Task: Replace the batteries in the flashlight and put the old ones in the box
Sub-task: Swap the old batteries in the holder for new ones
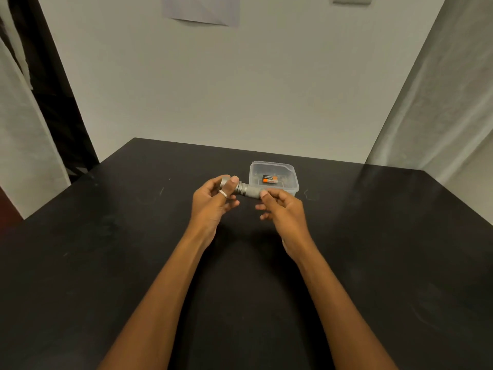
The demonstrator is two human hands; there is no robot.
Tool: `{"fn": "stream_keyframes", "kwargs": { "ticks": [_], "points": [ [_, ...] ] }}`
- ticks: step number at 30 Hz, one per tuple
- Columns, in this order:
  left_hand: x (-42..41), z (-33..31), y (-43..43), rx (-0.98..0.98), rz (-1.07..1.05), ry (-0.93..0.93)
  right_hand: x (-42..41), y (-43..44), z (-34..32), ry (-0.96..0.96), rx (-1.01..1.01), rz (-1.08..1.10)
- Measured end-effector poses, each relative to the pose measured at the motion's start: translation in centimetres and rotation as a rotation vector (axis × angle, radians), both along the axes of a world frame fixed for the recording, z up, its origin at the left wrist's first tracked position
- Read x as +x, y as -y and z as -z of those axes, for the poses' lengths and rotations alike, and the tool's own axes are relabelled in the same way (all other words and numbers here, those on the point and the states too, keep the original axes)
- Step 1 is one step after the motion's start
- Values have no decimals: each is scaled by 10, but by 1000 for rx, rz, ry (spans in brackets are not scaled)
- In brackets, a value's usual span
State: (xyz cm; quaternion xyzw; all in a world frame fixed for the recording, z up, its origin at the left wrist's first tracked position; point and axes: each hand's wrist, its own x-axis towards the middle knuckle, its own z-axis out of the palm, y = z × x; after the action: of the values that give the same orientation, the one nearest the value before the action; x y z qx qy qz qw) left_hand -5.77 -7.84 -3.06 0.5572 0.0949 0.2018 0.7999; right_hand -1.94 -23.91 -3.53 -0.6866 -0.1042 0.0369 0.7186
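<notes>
A small grey metal flashlight [245, 188] is held level above the black table [106, 263], between both hands. My left hand [213, 202], with a ring on the thumb, grips its wider left end. My right hand [282, 206] pinches its right end with thumb and fingers. Just behind the flashlight stands a clear plastic box [289, 173] with no lid. Inside it lie black-and-orange batteries [270, 179]; I make out two.
A pale wall rises behind the table's far edge. Light curtains hang at the left and right sides. A sheet of paper [202, 9] is stuck high on the wall.
</notes>
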Motion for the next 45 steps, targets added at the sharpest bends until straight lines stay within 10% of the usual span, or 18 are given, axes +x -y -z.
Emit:
{"fn": "stream_keyframes", "kwargs": {
  "ticks": [5, 14, 22, 30, 45],
  "points": [
    [-2, -5, 2, -42, -37, 118, -5, -2, -2, -383, 427, -225],
    [-1, 2, -2, 180, -27, 201, -5, 2, -6, -451, 532, -209],
    [6, 24, -6, 1044, -237, 246, -7, 4, -9, -378, 502, -141],
    [-1, 20, -5, 1470, -554, 70, -11, 4, -14, -258, 397, -151],
    [6, 24, -11, 1108, -451, -228, 5, 38, -21, -248, 751, 116]
  ]
}}
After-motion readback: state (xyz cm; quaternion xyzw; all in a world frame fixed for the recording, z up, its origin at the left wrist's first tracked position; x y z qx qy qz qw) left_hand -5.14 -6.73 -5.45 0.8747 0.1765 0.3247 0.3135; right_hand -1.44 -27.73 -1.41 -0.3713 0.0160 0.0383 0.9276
